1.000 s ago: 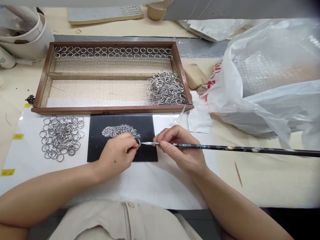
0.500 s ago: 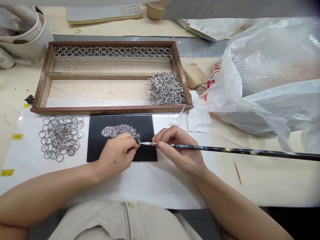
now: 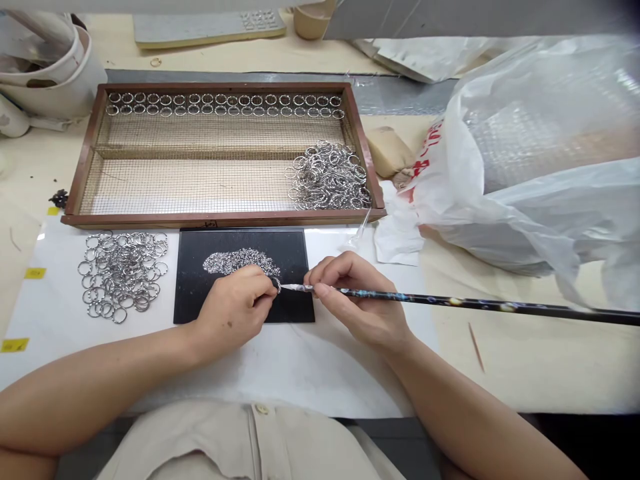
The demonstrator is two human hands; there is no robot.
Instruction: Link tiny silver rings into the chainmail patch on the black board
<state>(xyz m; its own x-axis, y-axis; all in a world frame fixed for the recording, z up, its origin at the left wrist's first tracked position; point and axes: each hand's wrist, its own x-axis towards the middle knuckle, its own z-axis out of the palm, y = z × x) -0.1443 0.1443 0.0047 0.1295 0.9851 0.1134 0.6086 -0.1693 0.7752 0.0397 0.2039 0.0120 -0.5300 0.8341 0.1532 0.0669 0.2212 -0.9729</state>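
Above a black pad, my left hand pinches a small silver ring between thumb and forefinger; the fingers hide most of it. My right hand is closed round a long, thin picker pen, black with a coloured pattern. Its pale pointed tip meets the ring's edge, or comes very near it. Tiny glittering stones are spread on the pad just beyond my left hand. A loose pile of silver rings lies left of the pad on white paper.
Behind the pad stands a wooden-framed mesh tray, with ring rows along its back and a heap of rings at right. A plastic bag bulges at the right. A toothpick lies near my right forearm. White tubs are back left.
The pen's far end has dipped slightly and its pattern looks turned a little. Both hands and the ring stay almost in place.
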